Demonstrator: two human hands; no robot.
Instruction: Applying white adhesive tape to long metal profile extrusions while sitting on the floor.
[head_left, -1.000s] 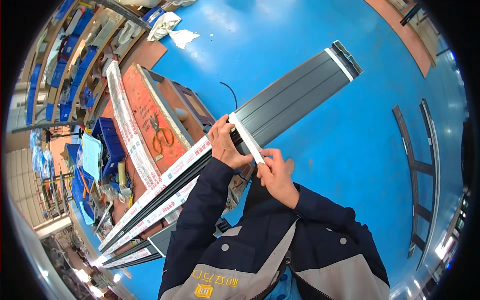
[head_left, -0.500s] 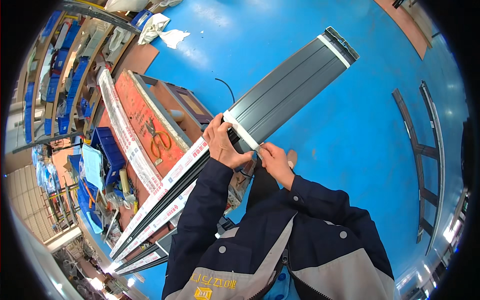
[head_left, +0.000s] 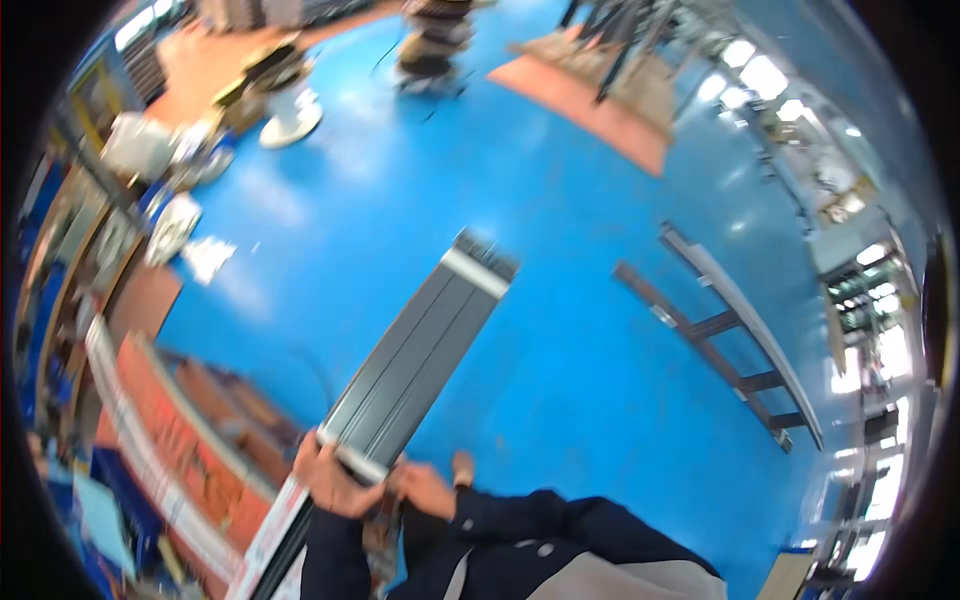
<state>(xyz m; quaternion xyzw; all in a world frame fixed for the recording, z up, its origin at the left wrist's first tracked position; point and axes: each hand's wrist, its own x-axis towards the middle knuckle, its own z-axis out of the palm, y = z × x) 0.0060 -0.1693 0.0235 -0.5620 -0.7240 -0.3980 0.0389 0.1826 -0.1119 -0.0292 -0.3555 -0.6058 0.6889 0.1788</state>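
Left hand [head_left: 328,478] gripping the white strip [head_left: 352,458] on a long grey panel [head_left: 415,365], right hand [head_left: 425,490] pinching the strip too, blue floor [head_left: 560,330] below

Glossy blue floor [head_left: 560,400]; on it a grey metal frame [head_left: 735,335], white crumpled wrapping [head_left: 205,258], a reddish mat [head_left: 590,100]

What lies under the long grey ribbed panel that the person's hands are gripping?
Under the far part of the grey panel is the bare blue floor. What lies beneath its near end is covered by the left hand and right hand.
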